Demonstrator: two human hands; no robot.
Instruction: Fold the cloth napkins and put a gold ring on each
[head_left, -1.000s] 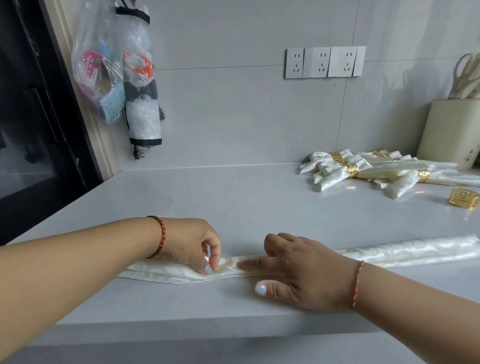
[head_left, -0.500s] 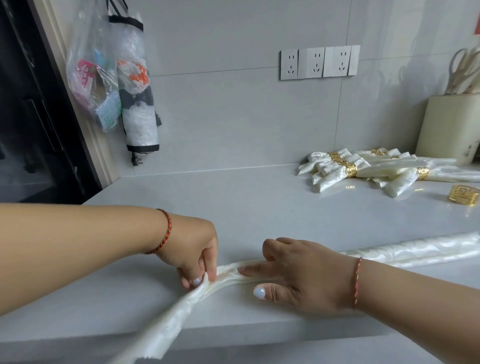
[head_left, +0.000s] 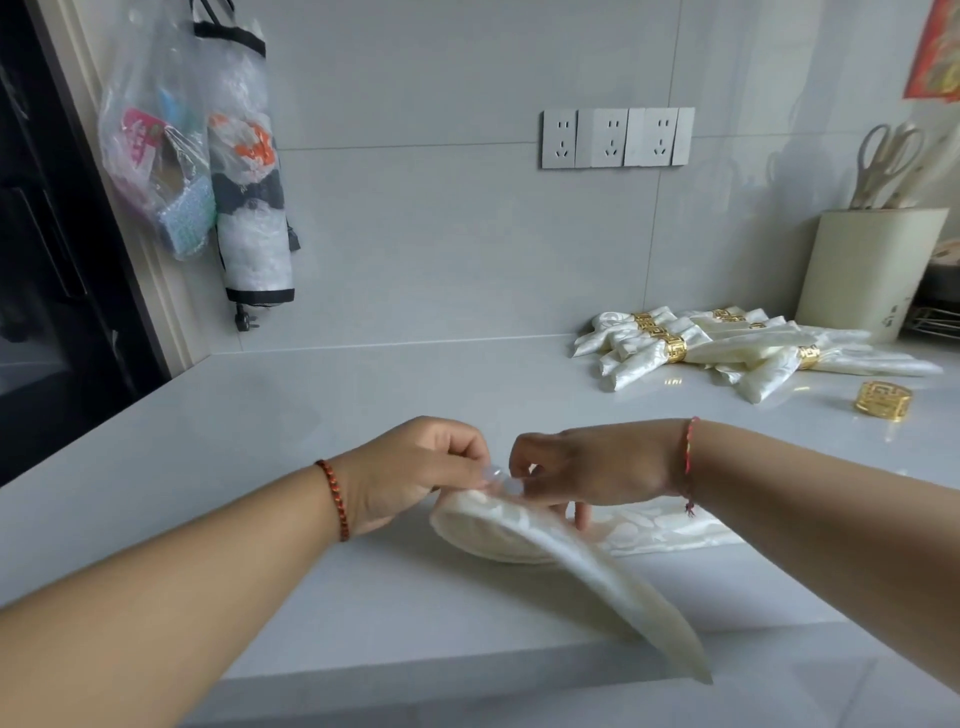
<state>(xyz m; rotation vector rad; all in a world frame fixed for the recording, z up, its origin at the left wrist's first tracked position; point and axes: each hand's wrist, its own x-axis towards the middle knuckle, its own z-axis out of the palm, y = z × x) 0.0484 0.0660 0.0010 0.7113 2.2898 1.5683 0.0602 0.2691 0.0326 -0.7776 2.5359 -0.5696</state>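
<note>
A long cream napkin strip (head_left: 550, 545) lies near the front of the grey counter (head_left: 322, 395), bent in two at its middle. My left hand (head_left: 415, 467) pinches the bend from the left. My right hand (head_left: 582, 470) pinches it from the right, some fingers pressing the lower half onto the counter. The upper half swings toward me, its tip past the counter's front edge. The other half runs right beneath my right forearm. A loose gold ring (head_left: 883, 399) sits at the right. Several ringed napkins (head_left: 727, 348) are piled at the back right.
A cream utensil holder (head_left: 872, 270) with scissors stands in the back right corner. Plastic bags (head_left: 202, 156) hang on the wall at the left beside a dark doorway. Wall sockets (head_left: 615, 137) sit above the counter.
My left hand lifted the strip's left end off the counter and swung it over to the right, doubling the strip at its middle. My right hand rose from flat pressing to pinching at the bend.
</note>
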